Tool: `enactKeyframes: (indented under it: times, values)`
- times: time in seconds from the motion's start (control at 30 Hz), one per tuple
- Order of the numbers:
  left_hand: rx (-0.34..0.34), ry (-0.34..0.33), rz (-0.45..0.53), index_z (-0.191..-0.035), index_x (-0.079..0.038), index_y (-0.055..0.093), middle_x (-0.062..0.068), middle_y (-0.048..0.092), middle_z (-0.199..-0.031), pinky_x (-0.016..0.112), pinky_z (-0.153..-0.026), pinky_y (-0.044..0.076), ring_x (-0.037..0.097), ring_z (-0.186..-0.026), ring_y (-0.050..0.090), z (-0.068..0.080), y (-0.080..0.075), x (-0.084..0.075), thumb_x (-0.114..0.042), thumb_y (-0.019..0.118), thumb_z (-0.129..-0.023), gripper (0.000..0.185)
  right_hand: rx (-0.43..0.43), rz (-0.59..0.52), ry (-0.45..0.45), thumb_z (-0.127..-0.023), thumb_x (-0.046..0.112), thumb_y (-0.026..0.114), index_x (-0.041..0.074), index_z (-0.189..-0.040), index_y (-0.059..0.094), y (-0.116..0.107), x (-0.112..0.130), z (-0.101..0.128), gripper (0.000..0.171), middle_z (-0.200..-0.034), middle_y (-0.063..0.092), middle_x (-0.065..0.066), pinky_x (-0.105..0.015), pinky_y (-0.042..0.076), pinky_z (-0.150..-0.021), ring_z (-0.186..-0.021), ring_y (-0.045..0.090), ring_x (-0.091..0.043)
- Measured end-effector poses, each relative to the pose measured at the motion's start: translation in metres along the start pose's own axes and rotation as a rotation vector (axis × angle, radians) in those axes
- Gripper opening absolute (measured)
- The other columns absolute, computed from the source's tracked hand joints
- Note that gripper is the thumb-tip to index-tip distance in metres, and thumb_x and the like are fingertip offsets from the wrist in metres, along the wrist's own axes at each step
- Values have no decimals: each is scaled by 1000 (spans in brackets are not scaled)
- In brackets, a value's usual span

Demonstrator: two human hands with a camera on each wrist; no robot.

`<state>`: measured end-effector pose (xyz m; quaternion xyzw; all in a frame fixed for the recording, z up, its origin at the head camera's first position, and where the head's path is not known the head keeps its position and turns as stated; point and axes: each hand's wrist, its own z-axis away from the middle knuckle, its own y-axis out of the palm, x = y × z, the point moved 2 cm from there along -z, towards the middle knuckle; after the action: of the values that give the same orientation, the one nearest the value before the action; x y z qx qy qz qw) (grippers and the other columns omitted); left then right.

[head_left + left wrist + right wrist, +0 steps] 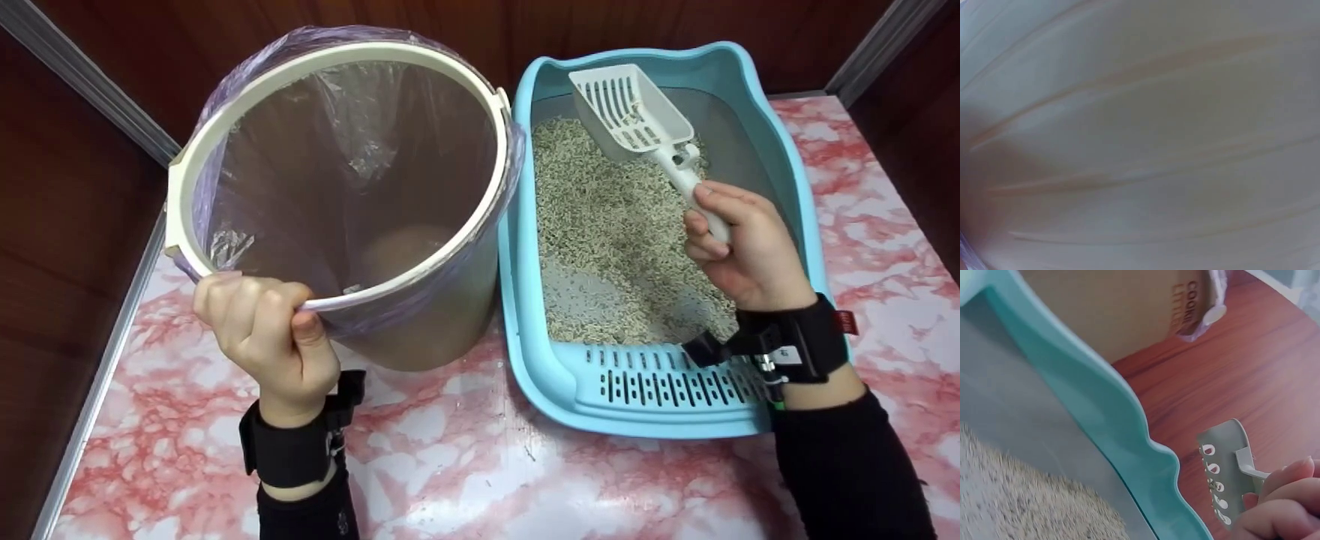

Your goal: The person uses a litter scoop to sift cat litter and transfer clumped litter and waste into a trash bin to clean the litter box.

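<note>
My left hand (262, 330) grips the near-left rim of a cream trash bin (442, 322), fingers curled over its edge. A thin purple plastic bag (300, 45) lines the bin and folds out over the rim; the bin leans toward me. In my right hand (750, 240) is the handle of a white slotted litter scoop (637, 112), held over the far part of a blue litter box (787, 165). A few bits of litter cling in the scoop's slots. Pale granular litter (600, 202) covers much of the box's floor. The left wrist view shows only the bin's blurred wall (1157, 112).
The bin stands close against the litter box's left side. A slotted step (675, 386) forms the box's near end. Dark red-brown wood panels (465, 22) rise behind and at both sides. Beneath lies a red-and-white marbled surface (450, 465).
</note>
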<state>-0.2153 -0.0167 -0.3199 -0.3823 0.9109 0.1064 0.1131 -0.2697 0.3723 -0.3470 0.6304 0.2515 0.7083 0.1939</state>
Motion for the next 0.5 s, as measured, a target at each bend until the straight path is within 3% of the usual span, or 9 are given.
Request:
enactKeyframes:
  times: [0.2, 0.33, 0.5]
  values:
    - [-1, 0, -3, -59, -1, 44, 13, 33, -57, 35, -89, 30, 35, -67, 27, 0, 0, 0, -55, 47, -99, 68, 102, -267, 152, -108, 11, 37, -3, -117, 47, -5, -1, -3, 19, -63, 56, -7, -16, 13, -49, -43, 39, -7]
    - [-2, 0, -5, -59, -1, 44, 14, 32, -57, 35, -89, 30, 35, -67, 27, 0, 0, -1, -55, 47, -99, 68, 120, -439, 219, -108, 13, 36, -4, -126, 41, -8, 0, -5, 25, -63, 52, -9, -16, 11, -50, -44, 35, -9]
    - [-2, 1, -9, -59, -1, 44, 13, 32, -57, 36, -88, 30, 35, -67, 27, 0, 0, -1, -56, 47, -99, 68, 119, -467, 228, -109, 14, 36, -7, -127, 43, -8, 0, -5, 29, -62, 51, -9, -16, 10, -49, -43, 33, -9]
